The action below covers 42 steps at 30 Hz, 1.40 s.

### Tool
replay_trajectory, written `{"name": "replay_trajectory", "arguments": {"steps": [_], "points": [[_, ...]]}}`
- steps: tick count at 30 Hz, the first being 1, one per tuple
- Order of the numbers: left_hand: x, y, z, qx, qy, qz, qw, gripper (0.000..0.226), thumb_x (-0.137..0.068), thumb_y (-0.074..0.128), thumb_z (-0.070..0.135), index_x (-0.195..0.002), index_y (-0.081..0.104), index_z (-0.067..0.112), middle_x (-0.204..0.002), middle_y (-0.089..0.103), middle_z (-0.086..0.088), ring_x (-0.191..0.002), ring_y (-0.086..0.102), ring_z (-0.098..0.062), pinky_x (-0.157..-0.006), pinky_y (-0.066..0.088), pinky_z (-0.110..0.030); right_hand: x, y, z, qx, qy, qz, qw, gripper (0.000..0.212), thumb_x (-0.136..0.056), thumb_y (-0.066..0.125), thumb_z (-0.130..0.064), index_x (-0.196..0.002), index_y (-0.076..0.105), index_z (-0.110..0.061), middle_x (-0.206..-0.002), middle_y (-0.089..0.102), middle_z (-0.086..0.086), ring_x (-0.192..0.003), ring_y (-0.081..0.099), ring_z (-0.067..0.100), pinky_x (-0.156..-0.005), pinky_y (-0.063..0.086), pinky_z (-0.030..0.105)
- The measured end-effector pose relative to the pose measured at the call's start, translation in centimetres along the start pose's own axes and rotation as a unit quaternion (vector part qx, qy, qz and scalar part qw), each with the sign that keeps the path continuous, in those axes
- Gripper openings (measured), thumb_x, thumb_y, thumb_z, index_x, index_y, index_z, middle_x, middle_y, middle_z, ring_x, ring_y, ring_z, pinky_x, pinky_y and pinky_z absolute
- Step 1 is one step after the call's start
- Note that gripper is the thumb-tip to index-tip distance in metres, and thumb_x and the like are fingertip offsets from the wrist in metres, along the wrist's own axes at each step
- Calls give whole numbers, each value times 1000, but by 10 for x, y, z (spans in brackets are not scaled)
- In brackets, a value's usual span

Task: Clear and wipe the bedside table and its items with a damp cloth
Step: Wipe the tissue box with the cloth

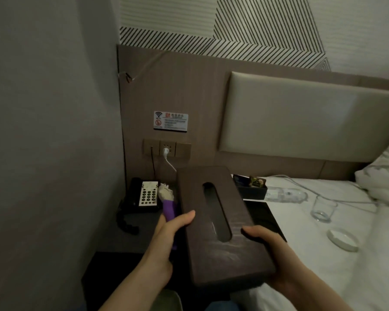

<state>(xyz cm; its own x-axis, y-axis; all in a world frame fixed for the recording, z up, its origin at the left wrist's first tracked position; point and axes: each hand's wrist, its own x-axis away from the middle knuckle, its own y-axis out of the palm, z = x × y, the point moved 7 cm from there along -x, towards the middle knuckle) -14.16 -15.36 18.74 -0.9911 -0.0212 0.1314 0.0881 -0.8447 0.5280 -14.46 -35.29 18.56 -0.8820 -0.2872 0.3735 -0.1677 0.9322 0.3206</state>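
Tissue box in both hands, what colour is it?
Dark brown, with a wood-grain look, seen in the head view: tissue box.

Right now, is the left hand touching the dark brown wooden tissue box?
Touching. The head view shows the left hand with its thumb on the dark brown wooden tissue box top.

Dim room: grey wall [50,108], padded headboard [301,122], striped wallpaper [256,25].
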Motion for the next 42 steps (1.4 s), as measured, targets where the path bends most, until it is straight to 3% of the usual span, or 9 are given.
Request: {"name": "replay_trajectory", "arguments": {"steps": [3,8,15,21,28,32,36,38,42], "points": [[-13,18,-26,27,-26,34,999,47,-69,74,40,-114,60,34,-87,76,1,-73,73,-18,-54,55,-28,-11,-36,5,-30,-23,27,999,39,-55,77,-21,-90,78,-2,-103,70,28,-77,71,36,-61,59,37],[-37,42,-62,12,-14,98,995,51,-92,57,35,-141,43,33,-124,62,-11,-109,60,-32,-98,46,-51,-26,-83,1,-32,-49,2,998,53,-43,89,-24,-92,78,-4,-94,72,24,-75,72,34,-58,57,34],[-63,86,-102,-70,-26,72,995,53,-93,55,39,-144,37,39,-129,60,-4,-111,61,-25,-99,46,-50,-48,-138,-3,-81,-70,-13,994,55,-43,89,-26,-92,78,-5,-92,73,21,-76,72,32,-58,57,33],[-76,97,-129,-121,-23,80,989,52,-95,46,44,-145,36,35,-135,55,-3,-120,55,-25,-106,40,-52,-64,-176,4,-156,-110,37,981,27,-51,77,-19,-74,78,-6,-80,72,15,-67,71,25,-56,56,29],[-90,106,-125,-149,77,181,969,53,-95,41,46,-147,32,34,-142,46,-1,-122,50,-23,-105,37,-43,-66,-210,12,-185,-195,36,963,46,-55,75,-23,-100,77,-11,-104,73,19,-87,73,30,-62,58,30],[-99,142,-101,-196,201,105,954,60,-80,41,63,-138,35,53,-135,48,20,-119,49,-1,-100,37,-29,-65,-221,10,-159,-222,62,960,57,-66,67,-25,-122,66,-15,-116,70,16,-105,68,33,-81,55,40],[-120,197,-95,-350,237,-32,906,33,-88,29,64,-117,27,79,-135,40,31,-126,38,9,-93,36,-17,-68,-221,15,-140,-195,59,969,74,-58,76,-14,-130,59,-20,-117,69,15,-105,67,37,-89,52,47],[-132,216,-109,-428,223,-103,870,31,-91,23,61,-113,19,83,-142,23,38,-140,21,4,-111,26,-29,-72,-222,20,-136,-180,69,972,86,-50,79,-15,-133,56,-21,-116,70,16,-102,68,38,-90,52,49],[-159,225,-139,-687,225,-145,675,34,-96,8,56,-119,-3,78,-154,-6,28,-139,-20,-1,-114,-14,-32,-77,-219,26,-112,-172,89,975,101,-40,84,-20,-136,53,-27,-112,72,14,-97,70,35,-94,51,53]]}}
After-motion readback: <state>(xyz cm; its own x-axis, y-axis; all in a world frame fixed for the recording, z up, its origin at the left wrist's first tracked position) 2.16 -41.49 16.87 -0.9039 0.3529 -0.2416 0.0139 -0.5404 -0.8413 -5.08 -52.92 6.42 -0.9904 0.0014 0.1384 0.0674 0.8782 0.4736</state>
